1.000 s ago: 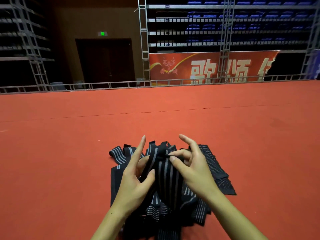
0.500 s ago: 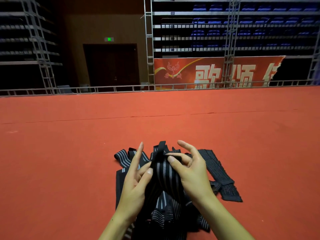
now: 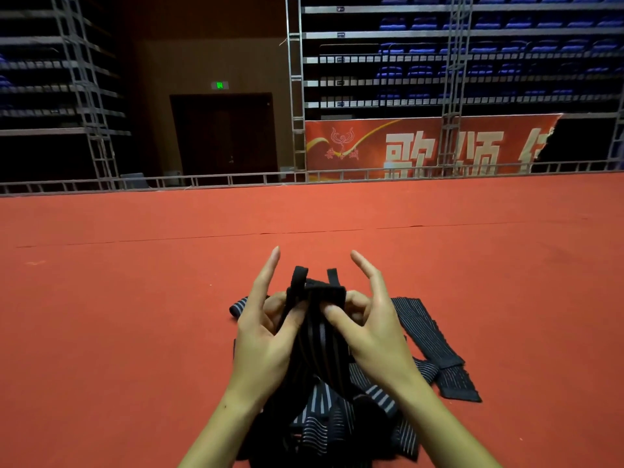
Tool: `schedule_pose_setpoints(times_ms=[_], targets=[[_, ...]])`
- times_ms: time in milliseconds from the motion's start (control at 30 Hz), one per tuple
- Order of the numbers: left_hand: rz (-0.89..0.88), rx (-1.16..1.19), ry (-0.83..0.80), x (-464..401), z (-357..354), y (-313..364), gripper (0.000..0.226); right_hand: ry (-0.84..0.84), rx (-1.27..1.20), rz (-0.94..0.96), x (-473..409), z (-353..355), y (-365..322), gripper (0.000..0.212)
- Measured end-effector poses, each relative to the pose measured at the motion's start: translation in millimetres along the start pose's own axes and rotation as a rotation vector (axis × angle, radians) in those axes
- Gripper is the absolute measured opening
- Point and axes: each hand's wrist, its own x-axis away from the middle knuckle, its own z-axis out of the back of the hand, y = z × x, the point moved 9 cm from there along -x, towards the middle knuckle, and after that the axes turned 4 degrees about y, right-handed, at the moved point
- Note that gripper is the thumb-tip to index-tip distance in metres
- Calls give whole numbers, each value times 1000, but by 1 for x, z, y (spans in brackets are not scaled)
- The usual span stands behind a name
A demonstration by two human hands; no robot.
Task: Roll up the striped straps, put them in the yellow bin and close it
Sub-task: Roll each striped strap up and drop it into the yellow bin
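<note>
Far left, beyond the stage edge: dim tiers of seating and a metal truss tower (image 3: 94,130). A dark double door (image 3: 224,133) sits under a small green exit sign (image 3: 219,85).

Red carpet (image 3: 118,315) covers the whole floor in front of the person, with a thin seam running across it.

Left hand (image 3: 266,336): raised over the carpet, thumb and curled fingers pinching the left side of a striped strap (image 3: 317,332); index finger sticks straight up, free of the cloth.

Strap itself: black with pale lengthwise stripes, held upright between both hands, top end bunched, two narrow black tabs poking up above the grip. Its lower part hangs into a heap of more straps (image 3: 337,423) lying on the carpet just in front of the person. One rolled or folded end (image 3: 238,306) shows at the left of the hands.

Right hand (image 3: 371,332): thumb pressed on the strap's face, curled fingers behind it, so it grips the same strap; index finger lifted and bent.

Right of the hands: a long dark strap (image 3: 425,332) lies flat on the carpet, running away to the lower right.

Background right: red banner (image 3: 422,146) with large pale characters, behind a low rail; rows of blue seats (image 3: 472,25) above.
</note>
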Motion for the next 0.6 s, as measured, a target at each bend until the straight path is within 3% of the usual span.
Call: schedule_pose_setpoints(times_ms=[167,367,600], targets=[[-148,-209,-4,10,12,9,82,81,-114,74,-2,4,-12,54],[-150,-183,12,7,18,12,67,73,-130,49,-4,-5,-13,30],[-28,-56,117,-4,27,9,70,-26,-46,125,7,-17,-9,62]])
